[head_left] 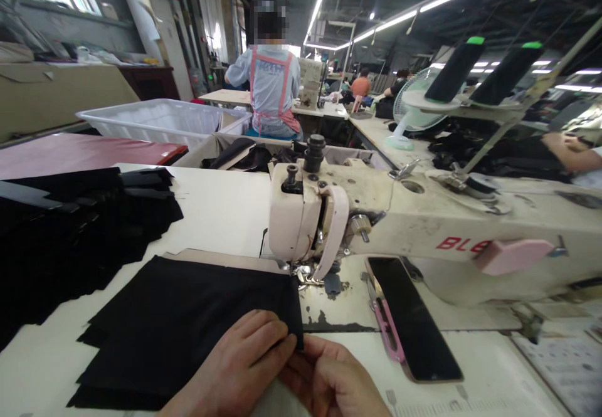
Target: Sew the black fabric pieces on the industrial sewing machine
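A piece of black fabric lies in layers on the sewing table, its far edge running along a beige strip up to the needle area. My left hand rests on the cloth with its fingers curled at the near right corner. At that same corner my right hand pinches the fabric edge between thumb and fingers, the two hands touching. Just beyond them stands the sewing machine, its presser foot at the end of the fabric's far edge. The undersides of my fingers are hidden.
A phone and pink thread snips lie right of my hands. Black cut pieces are heaped at left. Behind are a white plastic bin, thread cones, a fan and a seated person. Another person's arm shows at right.
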A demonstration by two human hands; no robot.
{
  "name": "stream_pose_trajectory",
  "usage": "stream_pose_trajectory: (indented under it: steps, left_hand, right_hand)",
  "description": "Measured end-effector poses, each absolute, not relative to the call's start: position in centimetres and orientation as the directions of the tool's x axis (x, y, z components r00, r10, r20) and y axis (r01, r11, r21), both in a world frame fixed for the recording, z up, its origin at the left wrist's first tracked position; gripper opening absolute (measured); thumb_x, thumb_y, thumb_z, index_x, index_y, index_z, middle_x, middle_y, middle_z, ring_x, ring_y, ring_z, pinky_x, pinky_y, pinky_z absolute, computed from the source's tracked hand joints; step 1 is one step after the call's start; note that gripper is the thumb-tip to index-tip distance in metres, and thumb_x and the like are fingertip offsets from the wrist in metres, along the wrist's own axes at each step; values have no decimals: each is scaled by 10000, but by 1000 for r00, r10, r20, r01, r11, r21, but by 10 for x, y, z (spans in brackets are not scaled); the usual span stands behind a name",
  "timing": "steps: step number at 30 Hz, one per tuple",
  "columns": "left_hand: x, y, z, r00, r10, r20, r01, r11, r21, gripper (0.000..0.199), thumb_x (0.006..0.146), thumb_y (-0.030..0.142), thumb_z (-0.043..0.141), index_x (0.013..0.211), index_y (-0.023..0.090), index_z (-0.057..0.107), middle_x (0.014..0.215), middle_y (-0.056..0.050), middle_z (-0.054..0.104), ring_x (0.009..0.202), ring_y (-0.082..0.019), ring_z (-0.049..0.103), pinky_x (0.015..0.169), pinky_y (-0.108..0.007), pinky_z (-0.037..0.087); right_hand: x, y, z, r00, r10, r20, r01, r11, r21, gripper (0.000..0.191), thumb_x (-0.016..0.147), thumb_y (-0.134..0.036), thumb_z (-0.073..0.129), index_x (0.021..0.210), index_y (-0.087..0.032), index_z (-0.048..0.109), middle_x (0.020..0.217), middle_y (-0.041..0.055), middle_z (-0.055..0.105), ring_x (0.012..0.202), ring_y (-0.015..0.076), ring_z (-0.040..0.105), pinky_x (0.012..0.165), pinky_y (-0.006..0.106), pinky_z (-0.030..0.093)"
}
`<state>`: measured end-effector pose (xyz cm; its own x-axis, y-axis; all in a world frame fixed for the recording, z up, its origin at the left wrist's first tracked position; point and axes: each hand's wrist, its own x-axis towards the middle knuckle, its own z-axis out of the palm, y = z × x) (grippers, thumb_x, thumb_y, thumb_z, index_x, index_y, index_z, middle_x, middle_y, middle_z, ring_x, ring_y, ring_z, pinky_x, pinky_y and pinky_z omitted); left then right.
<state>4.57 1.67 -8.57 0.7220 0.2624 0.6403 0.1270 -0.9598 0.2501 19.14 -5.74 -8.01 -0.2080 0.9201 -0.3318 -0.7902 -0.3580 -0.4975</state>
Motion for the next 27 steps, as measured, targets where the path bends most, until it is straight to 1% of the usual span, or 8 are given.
stream_pose_trajectory:
  steps: [2,4,6,7,9,12,16,27]
  left_hand:
    - [47,19,-83,708,238,665,122,-969,217,226,993,156,415,993,90,631,828,-76,649,747,-160,550,644,-252,511]
    - [48,20,-82,675,226,703,139,-974,179,301,1018,179,345,972,113,635,788,-59,651,710,-148,555,635,-234,510]
    - [49,21,-82,658,206,724,158,-978,135,336,1021,163,313,920,130,633,765,-49,651,691,-143,561,646,-229,504]
    - [50,21,-83,663,190,725,158,-981,112,338,1016,140,313,888,130,625,759,-48,651,688,-144,565,655,-234,500]
    - [49,22,-82,700,177,691,131,-984,119,340,1005,112,316,816,131,597,722,-45,638,654,-138,560,629,-232,483]
    - [46,33,-79,778,296,554,153,-945,290,305,1001,212,382,779,153,582,707,-33,620,649,-145,555,605,-242,474]
    - [42,62,-80,840,433,327,325,-884,335,225,919,180,552,1134,200,619,1125,-57,657,1021,-214,585,892,-357,491]
    - [62,102,-88,770,499,397,358,-854,378,195,943,158,494,1018,157,674,993,-49,688,916,-231,640,823,-408,533]
  right_hand:
    - [194,-62,-89,-183,912,-368,-698,-384,-604,462,511,-43,528,919,-130,727,884,74,736,910,193,683,867,276,503]
    - [204,-66,-102,-25,931,-363,-434,-337,-835,388,677,-117,603,1055,-173,668,877,78,735,799,208,703,727,308,567]
    - [218,-65,-112,183,983,28,122,5,-993,403,767,-111,618,1156,-218,622,1059,108,708,968,236,678,744,310,587]
    - [225,-63,-114,92,955,283,427,219,-877,405,775,-97,635,1157,-230,632,1163,121,676,1085,266,634,867,360,561]
    - [235,-55,-110,-207,840,502,706,483,-518,288,862,-97,584,1118,-214,646,1146,105,690,1136,260,607,953,370,524]
    - [237,-45,-98,-415,767,489,733,600,-319,260,992,-197,407,964,-169,664,904,71,736,934,196,684,854,272,566]
    - [231,-40,-97,-452,731,511,745,625,-234,341,1003,-178,348,941,-150,682,849,84,744,853,214,704,751,301,597]
    - [236,-26,-103,-450,733,509,803,582,-128,340,899,-39,404,1123,-50,660,1082,185,713,1037,277,670,877,390,587]
